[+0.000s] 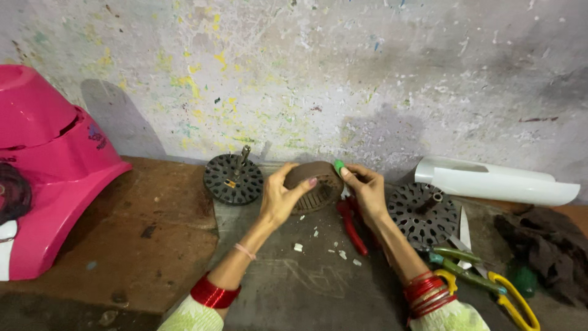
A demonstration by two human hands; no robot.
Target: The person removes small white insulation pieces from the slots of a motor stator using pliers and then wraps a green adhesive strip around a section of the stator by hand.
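Pink housing (55,178) left, slotted discs (233,179) flanking held ring (313,186)

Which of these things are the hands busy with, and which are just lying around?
In use:
left hand
right hand
round brown slotted part
green-tipped tool

Lying about:
two black perforated discs
red pliers
yellow-handled scissors
white curved cover
pink housing
dark rag

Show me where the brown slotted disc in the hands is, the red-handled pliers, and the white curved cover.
brown slotted disc (318,190), head view, on its slotted face.
red-handled pliers (354,230), head view, on one red handle.
white curved cover (502,184), head view, on its outer wall.
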